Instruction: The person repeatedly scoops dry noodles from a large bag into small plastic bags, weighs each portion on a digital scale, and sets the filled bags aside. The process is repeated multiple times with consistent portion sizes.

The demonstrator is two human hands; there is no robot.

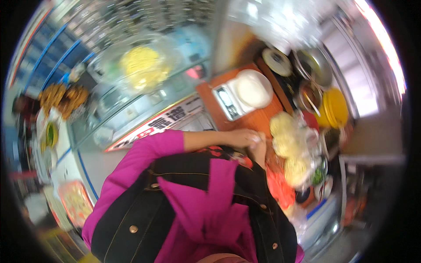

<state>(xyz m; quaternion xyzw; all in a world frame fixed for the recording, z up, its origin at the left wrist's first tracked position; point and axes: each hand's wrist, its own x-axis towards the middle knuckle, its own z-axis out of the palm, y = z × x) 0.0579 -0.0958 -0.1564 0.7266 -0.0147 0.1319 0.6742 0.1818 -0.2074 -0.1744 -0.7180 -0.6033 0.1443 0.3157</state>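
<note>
My left hand [243, 137] and my right hand [259, 152] meet close in front of my body, at the near edge of a reddish-brown wooden board [253, 122]. Blur hides the fingers; a small pale spot shows between the hands, and I cannot tell whether anything is held. Just beyond them a white digital kitchen scale [233, 101] sits on the board, with a round white dish or pan [251, 89] on it. To the right of my hands lie several pale yellow balls of noodles [284, 144] in clear plastic. Red plastic bags [279, 189] lie beside my right forearm.
A glass display case [108, 125] runs along the left, with a bag of yellow food [141, 67] on top. Beyond the noodles stand a yellow tub [334, 107], a sauce pot [308, 95] and a steel bowl [314, 65]. Clear plastic bags [279, 23] hang at the top.
</note>
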